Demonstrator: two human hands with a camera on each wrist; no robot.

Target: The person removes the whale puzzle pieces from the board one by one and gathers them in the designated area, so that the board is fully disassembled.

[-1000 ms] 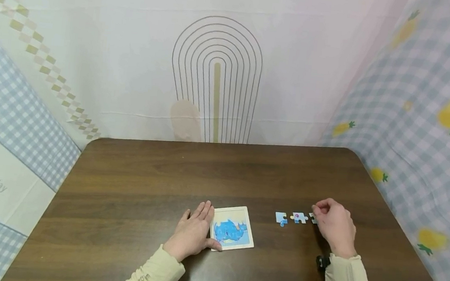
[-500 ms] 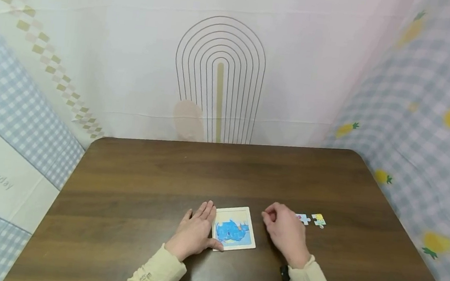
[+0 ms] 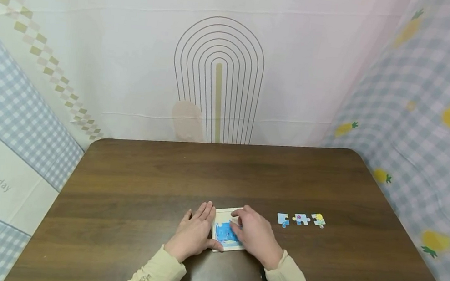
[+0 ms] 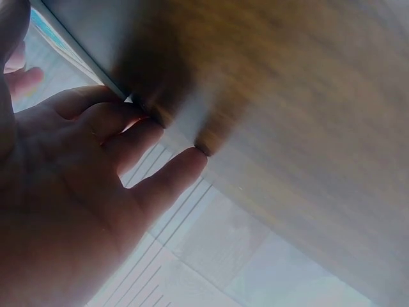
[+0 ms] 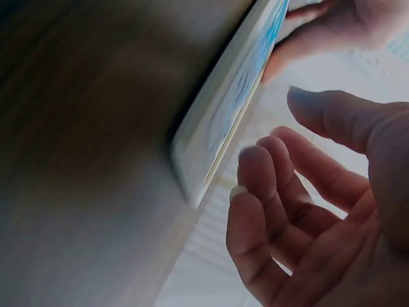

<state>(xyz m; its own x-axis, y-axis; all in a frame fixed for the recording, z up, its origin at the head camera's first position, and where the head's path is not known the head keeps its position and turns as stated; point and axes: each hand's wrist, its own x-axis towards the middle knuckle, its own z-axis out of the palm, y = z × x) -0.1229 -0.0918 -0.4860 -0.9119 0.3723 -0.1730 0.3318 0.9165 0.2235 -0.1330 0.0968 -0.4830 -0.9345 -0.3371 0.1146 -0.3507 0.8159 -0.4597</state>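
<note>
A small square puzzle board (image 3: 223,212) with a pale frame and a blue animal picture lies on the table. Along its left edge rests my left hand (image 3: 193,235), fingers extended and thumb (image 3: 216,245) on the near frame corner. Bent over the board's right part is my right hand (image 3: 258,235), covering some of the picture. Its thumb and forefinger stand a little apart, with something pale between them in the head view; I cannot tell whether it is a piece. In the right wrist view, the right hand's fingers (image 5: 255,173) curve inward beside the board (image 5: 211,141).
Three loose jigsaw pieces lie in a row right of the board: a blue-and-white one (image 3: 283,218), one with a pink swirl (image 3: 301,219) and one with yellow (image 3: 317,220). The brown table (image 3: 156,170) meets a patterned cloth wall (image 3: 143,58) at its far side.
My right hand has moved left from beside the loose pieces to over the board, uncovering the row. My left hand has stayed at the board's left edge.
</note>
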